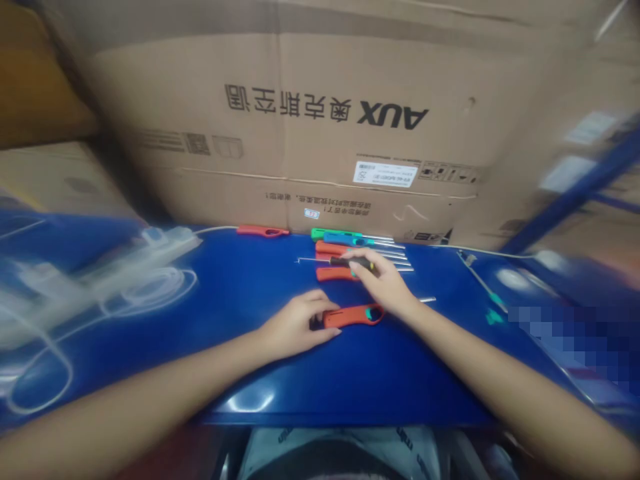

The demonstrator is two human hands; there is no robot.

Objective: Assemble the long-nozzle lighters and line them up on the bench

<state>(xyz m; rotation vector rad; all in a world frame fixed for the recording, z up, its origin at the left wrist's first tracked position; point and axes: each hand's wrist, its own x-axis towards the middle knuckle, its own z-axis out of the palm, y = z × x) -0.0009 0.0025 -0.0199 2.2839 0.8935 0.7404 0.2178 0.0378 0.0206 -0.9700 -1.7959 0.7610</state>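
Observation:
An orange long-necked lighter lies across the table in front of me, its metal tube pointing right and partly hidden behind my right wrist. My left hand is closed on the lighter's handle end, thumb and fingers on either side of it. In my right hand is a screwdriver with a dark handle and yellow marks, its thin shaft pointing left above the table. Just beyond that hand lies a row of several lighters, among them a green one, a blue one and an orange one.
A red lighter body without a visible tube lies at the back of the blue table. On the left are a white power strip and coiled cable. A large cardboard box stands behind; a loose metal rod lies right.

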